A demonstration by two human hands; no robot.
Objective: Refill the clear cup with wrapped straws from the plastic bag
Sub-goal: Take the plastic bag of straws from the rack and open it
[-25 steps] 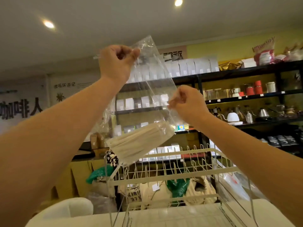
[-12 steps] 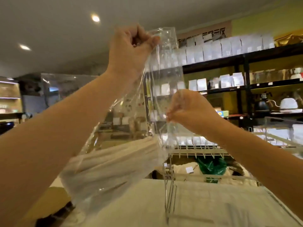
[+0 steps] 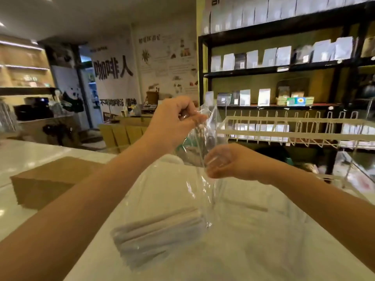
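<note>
- Our left hand (image 3: 172,122) pinches the top of the plastic bag (image 3: 182,199); our right hand (image 3: 225,161), at four o'clock from it, pinches the film lower down.
- Risk, we judge: pulling the thin film hard could split it and spill straws over the bench (image 3: 263,230).
- The wrapped straws (image 3: 158,230) lie bundled in the bag's bottom.
- We see no clear cup.

white wire rack (image 3: 294,128), brown cardboard box (image 3: 46,179), black shelves (image 3: 284,69)
</note>
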